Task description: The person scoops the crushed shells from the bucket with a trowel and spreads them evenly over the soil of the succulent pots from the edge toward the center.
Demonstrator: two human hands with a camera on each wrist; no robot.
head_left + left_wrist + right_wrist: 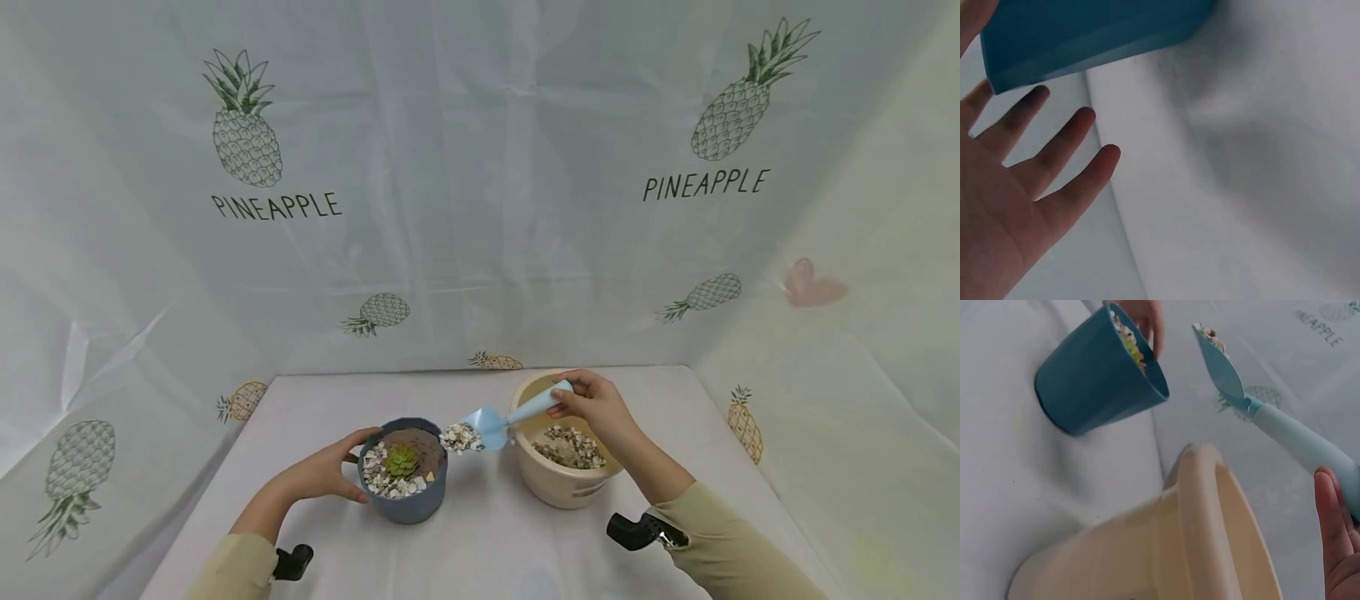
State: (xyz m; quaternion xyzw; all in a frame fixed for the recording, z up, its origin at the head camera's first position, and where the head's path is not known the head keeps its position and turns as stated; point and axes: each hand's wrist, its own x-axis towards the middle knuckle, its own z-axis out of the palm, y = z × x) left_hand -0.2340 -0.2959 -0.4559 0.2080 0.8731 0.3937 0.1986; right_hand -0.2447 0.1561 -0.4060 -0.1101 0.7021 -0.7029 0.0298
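Note:
My right hand (598, 406) grips the handle of a light blue hand trowel (491, 427). Small mixed pebbles (461, 438) fill its scoop, which is held in the air just right of a blue plant pot (408, 507). Inside the pot sit a green succulent (402, 459), pale pebbles on the left and front, and bare brown soil at the back right. My left hand (327, 469) is at the pot's left side, thumb low and fingers spread, nearly straight. In the left wrist view that hand (1016, 181) shows its palm beside the pot's wall (1085, 37).
A cream bucket (555, 487) stands right of the pot, under my right hand, with more pebbles (573, 448) at its bottom. Both containers stand on a white-covered table (322, 400). Pineapple-print sheeting (480, 208) hangs behind and at the sides.

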